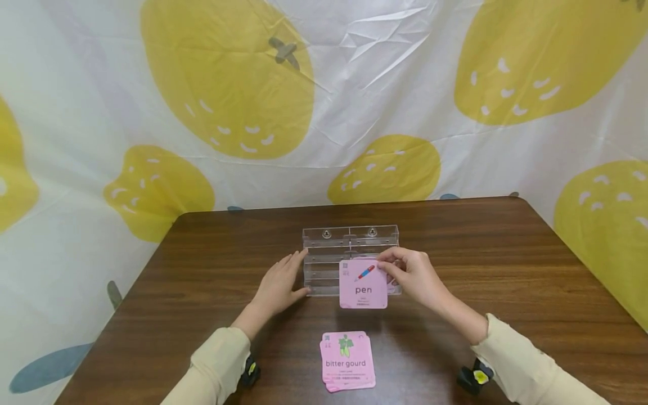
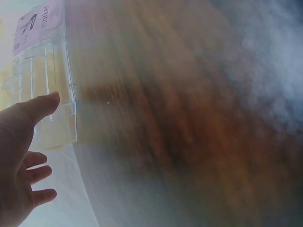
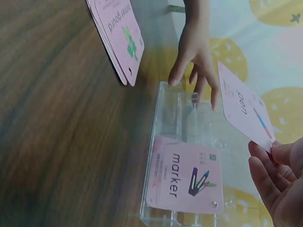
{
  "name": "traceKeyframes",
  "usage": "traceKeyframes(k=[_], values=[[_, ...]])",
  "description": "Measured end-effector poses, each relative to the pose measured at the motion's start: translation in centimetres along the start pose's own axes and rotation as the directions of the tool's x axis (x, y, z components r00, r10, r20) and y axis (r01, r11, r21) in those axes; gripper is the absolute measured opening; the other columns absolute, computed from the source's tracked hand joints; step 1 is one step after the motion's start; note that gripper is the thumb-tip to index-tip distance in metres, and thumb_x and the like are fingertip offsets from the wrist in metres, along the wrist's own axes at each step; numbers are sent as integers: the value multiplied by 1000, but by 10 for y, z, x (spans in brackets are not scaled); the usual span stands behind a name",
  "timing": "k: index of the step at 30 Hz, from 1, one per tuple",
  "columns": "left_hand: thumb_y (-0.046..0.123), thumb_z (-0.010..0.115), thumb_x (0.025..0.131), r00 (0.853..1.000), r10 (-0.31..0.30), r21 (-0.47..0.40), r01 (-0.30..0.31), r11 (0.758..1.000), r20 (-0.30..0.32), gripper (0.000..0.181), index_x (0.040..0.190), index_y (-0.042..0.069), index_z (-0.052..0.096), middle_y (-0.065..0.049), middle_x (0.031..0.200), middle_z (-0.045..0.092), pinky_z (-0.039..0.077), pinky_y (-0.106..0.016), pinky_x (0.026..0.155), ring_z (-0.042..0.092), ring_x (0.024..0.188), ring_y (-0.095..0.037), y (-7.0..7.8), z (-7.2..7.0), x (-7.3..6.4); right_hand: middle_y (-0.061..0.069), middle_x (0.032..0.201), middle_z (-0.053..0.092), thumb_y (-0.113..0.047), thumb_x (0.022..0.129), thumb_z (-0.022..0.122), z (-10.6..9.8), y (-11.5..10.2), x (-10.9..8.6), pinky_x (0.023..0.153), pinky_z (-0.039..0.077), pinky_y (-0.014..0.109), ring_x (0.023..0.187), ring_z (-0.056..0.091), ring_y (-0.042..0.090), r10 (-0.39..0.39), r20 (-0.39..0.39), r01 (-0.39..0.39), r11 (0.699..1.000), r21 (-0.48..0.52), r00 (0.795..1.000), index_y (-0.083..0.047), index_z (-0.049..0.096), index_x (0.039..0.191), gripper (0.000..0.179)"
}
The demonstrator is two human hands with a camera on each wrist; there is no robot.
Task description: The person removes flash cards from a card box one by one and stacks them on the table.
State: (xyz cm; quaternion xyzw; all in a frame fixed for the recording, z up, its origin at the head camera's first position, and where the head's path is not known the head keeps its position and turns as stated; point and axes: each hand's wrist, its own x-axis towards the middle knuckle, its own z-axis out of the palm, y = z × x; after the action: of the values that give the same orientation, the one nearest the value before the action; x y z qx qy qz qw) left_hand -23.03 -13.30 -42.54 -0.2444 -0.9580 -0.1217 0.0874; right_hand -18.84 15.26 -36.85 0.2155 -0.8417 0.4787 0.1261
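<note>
Between thumb and fingers, my right hand (image 1: pixel 412 274) pinches the upper right corner of a pink "pen" flashcard (image 1: pixel 363 292), raised in front of a clear plastic rack (image 1: pixel 324 274). My left hand (image 1: pixel 280 284) rests against the rack's left side, thumb low at its front corner and fingers spread along the edge. In the right wrist view a pink "marker" flashcard (image 3: pixel 184 177) stands in the rack's right half; from the head it is mostly hidden behind the "pen" card. A loose stack of pink flashcards (image 1: pixel 347 363), "bitter gourd" on top, lies nearer me.
The dark wooden table (image 1: pixel 212 247) has its far edge against a hanging white cloth (image 1: pixel 243 185) printed with yellow lemons. Both wrists carry small black devices, the right one (image 1: pixel 475 377) close over the tabletop.
</note>
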Motion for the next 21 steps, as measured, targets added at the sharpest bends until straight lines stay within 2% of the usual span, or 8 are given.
traceKeyframes(k=[5, 10, 21], values=[[34, 72, 76, 1000, 0, -8, 0, 1000, -6, 84, 142, 10, 25, -21, 138, 39, 32, -49, 101, 38, 125, -35, 1, -1, -1, 8, 69, 65, 0, 83, 63, 8, -4, -7, 45, 51, 27, 52, 58, 14, 73, 54, -77, 994, 82, 996, 3, 66, 89, 8], [33, 72, 76, 1000, 5, -5, -5, 1000, -10, 84, 142, 10, 25, -20, 138, 40, 33, -49, 101, 39, 125, -35, 1, 0, 0, 10, 68, 64, -3, 84, 62, 17, -4, -17, 45, 51, 28, 51, 57, 11, 155, 150, -177, 974, 144, 976, 5, 65, 91, 11], [34, 72, 76, 999, 23, 2, -23, 1000, -25, 84, 141, 8, 26, -21, 137, 40, 34, -49, 100, 40, 124, -36, -2, 1, 0, 8, 70, 60, -1, 83, 61, 35, -1, -35, 45, 52, 38, 49, 55, 8, 195, 274, -252, 948, 192, 942, 7, 63, 89, 11]])
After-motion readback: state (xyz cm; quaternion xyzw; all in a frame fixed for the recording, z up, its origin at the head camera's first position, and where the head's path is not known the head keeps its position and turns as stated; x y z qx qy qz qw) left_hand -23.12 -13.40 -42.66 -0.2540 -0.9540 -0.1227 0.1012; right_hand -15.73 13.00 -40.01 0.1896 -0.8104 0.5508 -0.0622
